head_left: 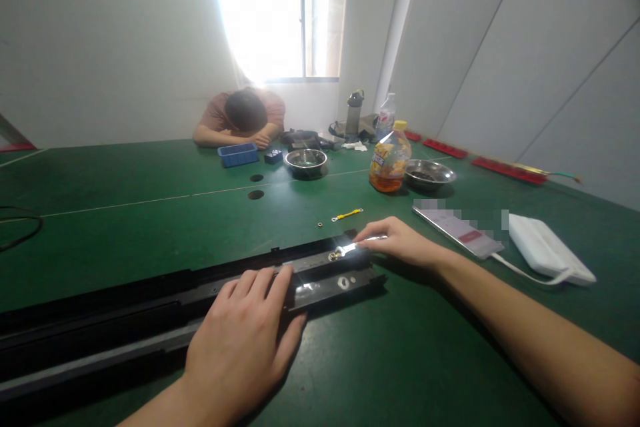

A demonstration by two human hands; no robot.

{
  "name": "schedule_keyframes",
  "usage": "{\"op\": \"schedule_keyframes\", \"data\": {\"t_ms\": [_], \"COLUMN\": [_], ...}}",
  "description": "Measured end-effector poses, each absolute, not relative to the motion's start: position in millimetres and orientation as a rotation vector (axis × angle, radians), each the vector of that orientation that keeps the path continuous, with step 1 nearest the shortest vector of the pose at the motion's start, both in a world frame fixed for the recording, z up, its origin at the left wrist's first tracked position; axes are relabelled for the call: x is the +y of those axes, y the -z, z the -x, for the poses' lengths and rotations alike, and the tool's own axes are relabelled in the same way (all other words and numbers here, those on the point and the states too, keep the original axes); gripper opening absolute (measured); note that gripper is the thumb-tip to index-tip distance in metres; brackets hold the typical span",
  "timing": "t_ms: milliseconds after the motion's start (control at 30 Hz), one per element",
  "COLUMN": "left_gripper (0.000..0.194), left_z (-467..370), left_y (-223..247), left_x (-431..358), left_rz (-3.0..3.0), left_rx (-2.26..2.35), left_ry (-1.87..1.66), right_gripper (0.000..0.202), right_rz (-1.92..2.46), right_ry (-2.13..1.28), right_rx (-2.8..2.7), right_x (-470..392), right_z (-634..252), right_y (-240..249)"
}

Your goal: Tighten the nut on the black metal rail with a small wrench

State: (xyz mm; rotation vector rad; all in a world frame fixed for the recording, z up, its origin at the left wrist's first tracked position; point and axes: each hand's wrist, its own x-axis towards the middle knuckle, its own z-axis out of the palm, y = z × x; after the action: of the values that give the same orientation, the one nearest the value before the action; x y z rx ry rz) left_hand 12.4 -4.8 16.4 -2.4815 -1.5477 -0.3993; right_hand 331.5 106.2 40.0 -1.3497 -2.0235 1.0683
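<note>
A long black metal profile (195, 303) lies across the green table, running from the left edge to the middle. My left hand (245, 330) is wrapped over its near side, thumb below and fingers on top. Beyond it, my right hand (400, 243) pinches a shiny wrench (353, 248), whose head meets a small brass-coloured nut (334, 256) near the profile's right end. A white oval mark (343, 283) shows on the same end. Just behind the profile lie a short yellow wire with ring ends (347, 215) and a small loose nut (320, 224).
Across the table (150, 180) a person (245, 117) rests head on arms beside a blue bin (239, 155). Metal bowls (306, 160) and an orange drink bottle (390, 160) stand farther back. To the right lie a phone (460, 232) and a cabled white power bank (547, 250).
</note>
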Motion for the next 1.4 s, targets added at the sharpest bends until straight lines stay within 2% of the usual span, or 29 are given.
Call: {"op": "schedule_keyframes", "data": {"t_ms": [1400], "left_gripper": [0.055], "left_z": [-11.8], "left_y": [-15.6], "left_x": [-4.4], "left_rz": [2.468], "left_rx": [-1.541], "left_ry": [0.416], "right_gripper": [0.038], "right_rz": [1.36], "right_ry": [-1.119], "right_rx": [-1.983], "right_x": [102.4], "right_z": [-329.4], "right_y": [-47.4]}}
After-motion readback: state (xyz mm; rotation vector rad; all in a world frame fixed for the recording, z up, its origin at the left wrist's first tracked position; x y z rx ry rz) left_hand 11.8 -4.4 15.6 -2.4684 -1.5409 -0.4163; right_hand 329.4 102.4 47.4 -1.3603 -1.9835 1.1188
